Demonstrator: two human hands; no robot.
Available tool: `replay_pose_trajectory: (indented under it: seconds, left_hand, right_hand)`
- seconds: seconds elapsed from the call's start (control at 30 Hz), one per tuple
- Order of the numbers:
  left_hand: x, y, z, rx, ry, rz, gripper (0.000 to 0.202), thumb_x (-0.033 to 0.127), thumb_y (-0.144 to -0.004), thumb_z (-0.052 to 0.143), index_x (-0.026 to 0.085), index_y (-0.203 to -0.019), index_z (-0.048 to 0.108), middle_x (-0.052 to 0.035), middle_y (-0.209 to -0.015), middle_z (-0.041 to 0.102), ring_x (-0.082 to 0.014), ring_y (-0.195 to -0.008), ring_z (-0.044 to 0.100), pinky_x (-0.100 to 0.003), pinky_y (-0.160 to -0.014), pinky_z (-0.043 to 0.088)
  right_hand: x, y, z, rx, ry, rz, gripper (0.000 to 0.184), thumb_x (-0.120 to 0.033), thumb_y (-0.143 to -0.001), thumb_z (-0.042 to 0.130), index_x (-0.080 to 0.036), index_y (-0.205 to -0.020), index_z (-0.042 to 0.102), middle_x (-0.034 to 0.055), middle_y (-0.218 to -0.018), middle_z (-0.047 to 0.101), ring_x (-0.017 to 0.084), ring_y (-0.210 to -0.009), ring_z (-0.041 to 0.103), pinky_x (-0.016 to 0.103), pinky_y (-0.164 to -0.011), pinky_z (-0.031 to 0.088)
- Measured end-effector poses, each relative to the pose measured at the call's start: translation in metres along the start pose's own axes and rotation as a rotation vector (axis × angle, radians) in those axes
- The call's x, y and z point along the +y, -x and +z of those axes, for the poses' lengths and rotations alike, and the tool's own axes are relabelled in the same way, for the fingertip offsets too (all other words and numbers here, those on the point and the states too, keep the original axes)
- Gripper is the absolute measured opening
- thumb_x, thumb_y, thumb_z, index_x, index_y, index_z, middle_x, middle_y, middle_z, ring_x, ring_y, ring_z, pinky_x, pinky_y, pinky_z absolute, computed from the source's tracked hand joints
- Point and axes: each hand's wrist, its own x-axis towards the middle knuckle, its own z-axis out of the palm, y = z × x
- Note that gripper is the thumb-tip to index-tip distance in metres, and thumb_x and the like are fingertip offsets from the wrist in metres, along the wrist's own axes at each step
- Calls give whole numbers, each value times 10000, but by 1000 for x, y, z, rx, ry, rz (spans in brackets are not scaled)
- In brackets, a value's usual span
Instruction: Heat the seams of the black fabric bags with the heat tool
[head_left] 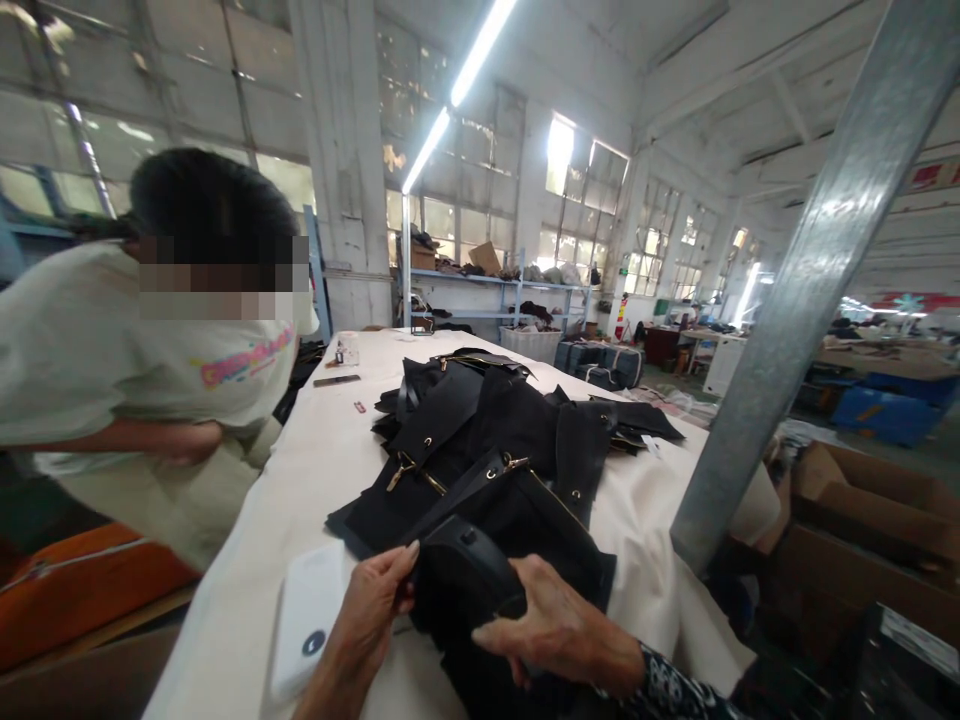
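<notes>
- Left hand [371,605], thumb and fingers pinched together, grips the edge of a black fabric piece [431,597] at the near part of the table.
- Right hand [551,620] is closed around a rounded black object [480,562] with a small raised part on top — exactly what it is, I cannot tell.
- Both the fabric piece and the rounded object are between the two hands, just in front of the pile.
- Black bag pieces [510,425] lie heaped and overlapping beyond the hands, with gold-coloured zips and metal fittings among them.
- Pale cloth [296,470] covers the table.
- Beside the left hand, on its outer side, lies a white case [304,625] with a dark oval mark.
- Across the table's left edge, a co-worker [172,370] in a light printed shirt bends forward — well apart from the fabric piece.
</notes>
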Motion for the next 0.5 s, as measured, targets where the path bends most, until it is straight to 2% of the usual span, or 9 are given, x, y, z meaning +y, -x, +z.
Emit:
replay_pose_trajectory:
  seconds: [0.1,0.17,0.2,0.27,0.33,0.37,0.43,0.5]
  left_hand:
    - [-12,-1,0,36,-164,81,510,641,-636,638,148,-577,521,38,-487,433,-86,-454,396,-216,-454,317]
    - [-23,2,3,96,-418,240,475,602,-736,560,152,-584,548,13,-499,495,-117,-479,474,-228,-470,366]
    - [-30,5,5,126,-563,383,433,549,-794,523,152,-632,592,-7,-565,571,-138,-544,546,-234,-522,425]
    - [-48,12,8,149,-851,748,298,384,-879,469,172,-825,671,-34,-818,692,-170,-757,649,-248,-696,510]
    - [-67,18,11,128,-1108,1105,268,189,-885,428,191,-1008,666,-43,-1012,696,-176,-885,661,-263,-794,529]
    - [-75,21,12,123,-1226,1225,321,103,-857,407,182,-1043,656,-52,-1036,692,-178,-885,663,-267,-789,540]
    - [-86,26,15,123,-1400,1331,422,-17,-771,378,148,-1051,648,-76,-1033,689,-185,-861,666,-272,-759,558]
    - [-92,32,17,132,-1472,1325,456,-64,-711,370,118,-1021,650,-95,-999,690,-187,-831,663,-269,-738,566]
  right_hand:
    - [-1,-5,-6,81,21,-1,203,-313,-751,611,-116,-752,561,-22,-502,526,93,-428,507,158,-398,389]
    - [-1,-2,-17,174,43,19,224,-325,-770,607,-109,-792,553,-19,-507,536,99,-451,522,167,-428,405]
    - [-1,1,-24,211,56,23,224,-327,-781,600,-110,-808,548,-19,-509,543,102,-457,525,171,-436,408]
    - [0,13,-38,246,73,24,208,-324,-795,592,-122,-794,544,-18,-512,558,102,-457,524,171,-433,400]
    - [2,29,-51,247,96,31,209,-322,-813,582,-132,-735,543,-16,-517,573,95,-462,523,165,-436,387]
    - [3,37,-55,243,110,40,216,-319,-821,579,-133,-717,541,-14,-520,579,91,-468,523,162,-444,382]
    - [4,52,-58,222,131,66,225,-313,-827,580,-133,-702,531,-15,-519,581,85,-475,526,160,-464,378]
    - [6,64,-56,164,116,95,186,-307,-827,582,-137,-763,540,-23,-519,571,87,-471,525,164,-473,384]
